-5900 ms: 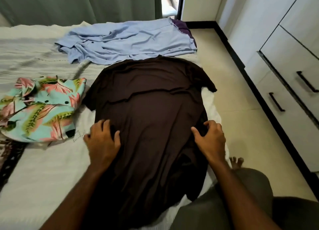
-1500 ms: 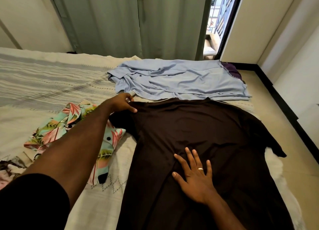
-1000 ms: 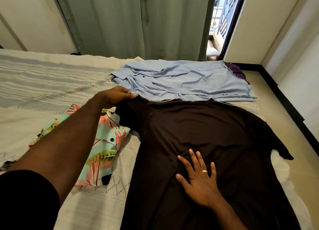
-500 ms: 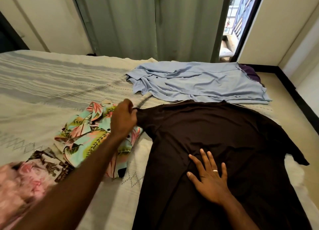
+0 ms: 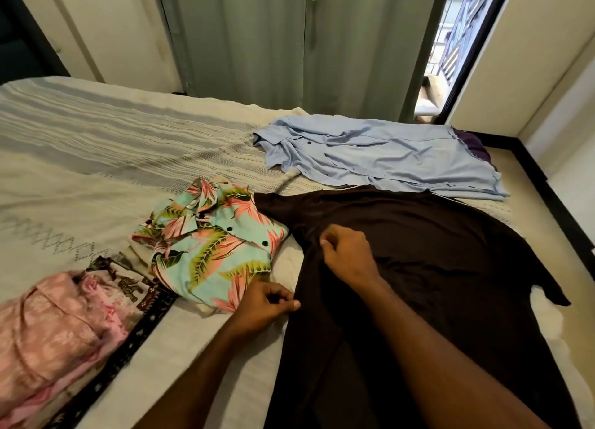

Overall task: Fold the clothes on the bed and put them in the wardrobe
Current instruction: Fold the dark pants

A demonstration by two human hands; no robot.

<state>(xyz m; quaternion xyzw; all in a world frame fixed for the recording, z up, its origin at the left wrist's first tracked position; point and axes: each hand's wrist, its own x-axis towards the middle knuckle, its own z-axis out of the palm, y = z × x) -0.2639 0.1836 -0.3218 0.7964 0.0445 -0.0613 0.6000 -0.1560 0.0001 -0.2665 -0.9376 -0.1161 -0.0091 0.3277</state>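
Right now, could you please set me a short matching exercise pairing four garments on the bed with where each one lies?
Things:
1. brown shirt
2. blue shirt
3. floral shirt
4. pink garment

Places:
A. far side, nearest the curtain
B. near left corner of the view
C. under both hands
D. between the pink garment and the brown shirt

Pairs: 1-C, 2-A, 3-D, 4-B

The pink garment (image 5: pixel 48 338) is running off the left edge — a purple cloth (image 5: pixel 471 142) is peeking, mostly hidden, from beneath the blue shirt (image 5: pixel 380 158).
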